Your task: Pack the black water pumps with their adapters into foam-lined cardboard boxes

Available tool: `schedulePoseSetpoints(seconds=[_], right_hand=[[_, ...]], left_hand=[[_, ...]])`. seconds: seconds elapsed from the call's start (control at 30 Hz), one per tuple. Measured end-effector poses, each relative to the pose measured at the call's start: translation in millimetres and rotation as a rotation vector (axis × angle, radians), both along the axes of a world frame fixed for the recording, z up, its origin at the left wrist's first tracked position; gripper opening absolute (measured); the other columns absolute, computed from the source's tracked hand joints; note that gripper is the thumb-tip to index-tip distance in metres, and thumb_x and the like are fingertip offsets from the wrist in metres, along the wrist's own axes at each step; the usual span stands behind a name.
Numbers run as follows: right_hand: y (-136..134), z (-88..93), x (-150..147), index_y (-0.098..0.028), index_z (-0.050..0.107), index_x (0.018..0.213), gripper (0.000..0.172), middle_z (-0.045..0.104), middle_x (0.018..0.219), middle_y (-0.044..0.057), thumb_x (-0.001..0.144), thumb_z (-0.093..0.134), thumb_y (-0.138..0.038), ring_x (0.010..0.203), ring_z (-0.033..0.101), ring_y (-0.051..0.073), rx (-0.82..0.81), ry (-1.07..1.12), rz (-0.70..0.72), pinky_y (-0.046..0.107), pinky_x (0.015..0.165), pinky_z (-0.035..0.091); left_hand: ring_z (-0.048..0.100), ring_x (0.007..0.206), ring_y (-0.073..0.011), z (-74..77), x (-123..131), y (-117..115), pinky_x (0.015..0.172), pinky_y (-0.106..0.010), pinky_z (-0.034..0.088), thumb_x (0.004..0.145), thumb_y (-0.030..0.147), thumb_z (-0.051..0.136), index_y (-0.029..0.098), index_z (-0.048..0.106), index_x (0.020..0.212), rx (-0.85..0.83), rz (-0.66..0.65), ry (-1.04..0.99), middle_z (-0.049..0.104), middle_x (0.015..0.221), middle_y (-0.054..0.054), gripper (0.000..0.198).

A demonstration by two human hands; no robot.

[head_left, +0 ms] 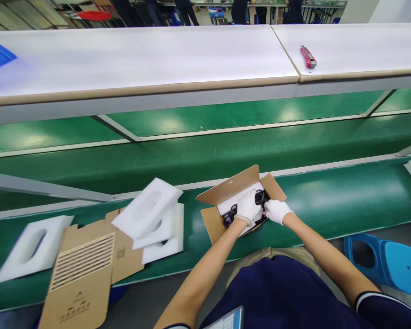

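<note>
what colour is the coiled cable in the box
Black; the coiled cable shows best in the head view.

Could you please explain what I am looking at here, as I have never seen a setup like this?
There is no machine at work here: these are a person's own hands in white gloves. The single picture comes from a camera worn on the head, looking forward and down. The left hand reaches into an open cardboard box, and the right hand is at its right end. Black cable shows between them; whether either hand grips it is hard to tell. The box sits on a long green surface. To its left lie white foam pieces and flat cardboard. A red cutter lies on the white shelf beyond.
</note>
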State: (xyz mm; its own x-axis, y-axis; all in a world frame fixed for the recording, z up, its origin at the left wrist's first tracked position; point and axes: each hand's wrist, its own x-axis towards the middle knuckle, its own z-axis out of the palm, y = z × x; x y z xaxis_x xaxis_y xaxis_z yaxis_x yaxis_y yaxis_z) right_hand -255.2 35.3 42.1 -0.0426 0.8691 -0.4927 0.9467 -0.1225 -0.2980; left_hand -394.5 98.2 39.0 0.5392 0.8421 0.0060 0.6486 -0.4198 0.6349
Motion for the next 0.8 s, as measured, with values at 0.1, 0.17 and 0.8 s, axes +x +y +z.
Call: schedulePoseSetpoints(seconds=[0.1, 0.17, 0.8], right_hand=[[8, -0.2, 4, -0.019, 0.067, 0.105, 0.032, 0.067, 0.111, 0.014, 0.081, 0.056, -0.038, 0.098, 0.065, 0.031, -0.014, 0.017, 0.005, 0.038, 0.074, 0.05], [13, -1.9, 8, -0.024, 0.066, 0.108, 0.035, 0.068, 0.109, 0.009, 0.08, 0.057, -0.042, 0.093, 0.066, 0.026, -0.019, 0.059, 0.021, 0.033, 0.069, 0.049], [5, -13.7, 11, -0.019, 0.069, 0.101, 0.027, 0.069, 0.106, 0.008, 0.085, 0.053, -0.035, 0.107, 0.057, 0.025, 0.149, -0.078, 0.099, 0.032, 0.084, 0.043]], left_hand=[[0.057, 0.1, -0.0301, 4.0, -13, -20, 0.088, -0.046, 0.048, 0.082, 0.026, 0.059, 0.014, 0.06, 0.108, 0.164, -0.035, 0.141, 0.063, 0.104, -0.014, 0.028], [0.06, 0.09, -0.0265, 1.4, -25, -34, 0.081, -0.041, 0.051, 0.087, 0.022, 0.049, 0.016, 0.062, 0.096, 0.24, -0.181, 0.211, 0.064, 0.091, -0.011, 0.016], [0.066, 0.102, -0.0273, -31.4, -16, -32, 0.09, -0.043, 0.054, 0.088, 0.009, 0.039, 0.016, 0.058, 0.122, 0.001, -0.435, 0.427, 0.066, 0.117, -0.014, 0.039]])
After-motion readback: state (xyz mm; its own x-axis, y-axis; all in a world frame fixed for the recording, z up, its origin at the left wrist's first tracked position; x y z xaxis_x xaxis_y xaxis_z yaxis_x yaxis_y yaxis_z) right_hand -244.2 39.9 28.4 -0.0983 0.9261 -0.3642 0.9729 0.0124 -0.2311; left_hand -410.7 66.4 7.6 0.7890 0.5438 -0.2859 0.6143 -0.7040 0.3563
